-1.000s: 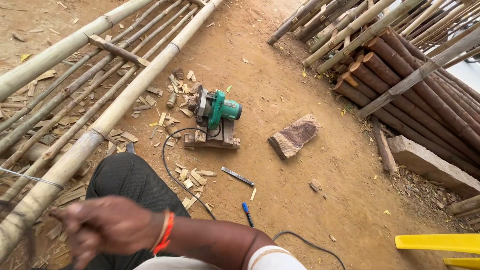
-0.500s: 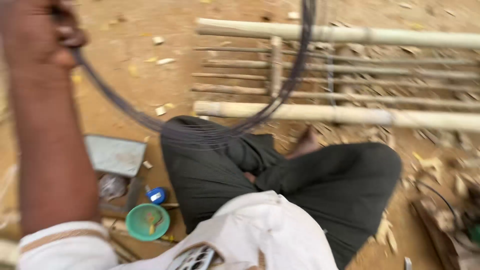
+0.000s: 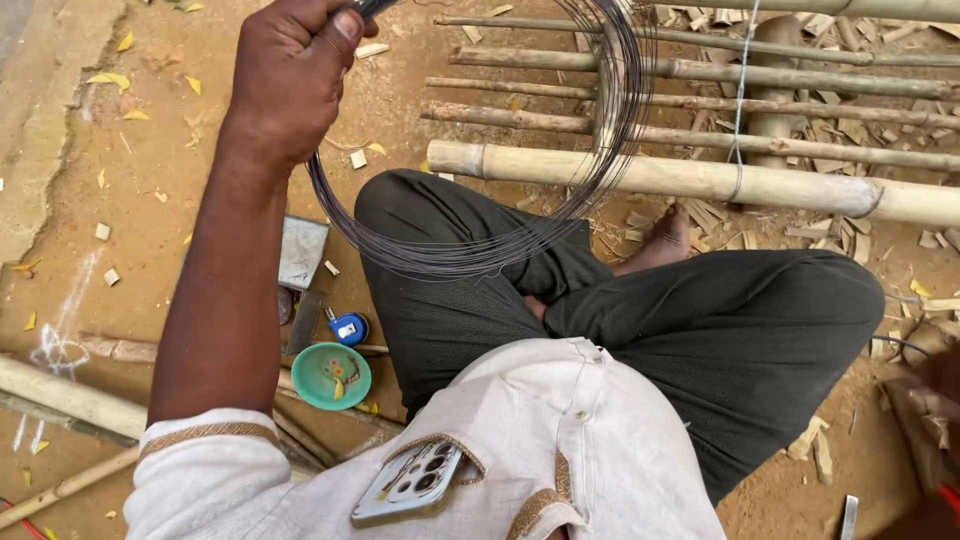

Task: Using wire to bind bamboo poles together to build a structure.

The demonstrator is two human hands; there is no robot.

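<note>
One left hand (image 3: 290,75) fisted on one wire coil (image 3: 500,200), loop hanging toward 6 o'clock over lap, five bamboo poles (image 3: 680,180) lying 9-to-3; right hand unseen.

I sit on bare reddish dirt (image 3: 180,200) strewn with wood chips (image 3: 830,450) and yellow leaves (image 3: 110,80). A pale concrete edge (image 3: 40,130) runs along one side. Ahead of me lies a row of bamboo poles (image 3: 700,180); more poles (image 3: 70,395) lie beside me. Soft daylight, no hard shadows.
</note>
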